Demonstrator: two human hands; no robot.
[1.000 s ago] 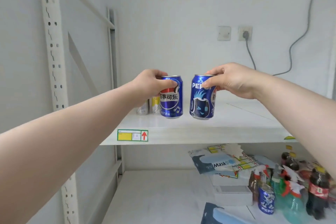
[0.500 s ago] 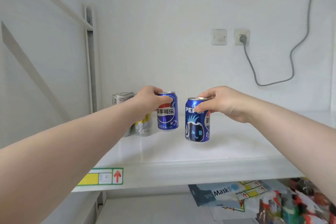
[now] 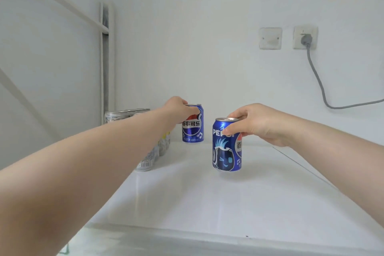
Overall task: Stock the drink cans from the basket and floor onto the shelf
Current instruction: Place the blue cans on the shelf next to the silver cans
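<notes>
Two blue Pepsi cans are over the white shelf [image 3: 239, 203]. My left hand [image 3: 178, 108] grips the far can [image 3: 194, 129] near its top, deep on the shelf close to the back wall. My right hand [image 3: 255, 124] pinches the top rim of the near can [image 3: 226, 147], which stands upright at the shelf's middle; I cannot tell if its base touches the board. A row of silver and yellow cans [image 3: 149, 151] stands along the left side, partly hidden behind my left forearm.
A white upright post [image 3: 107, 58] and diagonal braces close off the left side. On the back wall are a blank plate [image 3: 270, 38] and a socket [image 3: 305, 37] with a grey cable [image 3: 324, 97] hanging to the right.
Both hands have carried their cans deeper onto the shelf and lower. The view has come closer, so the lower shelf and the price tag have dropped out of sight.
</notes>
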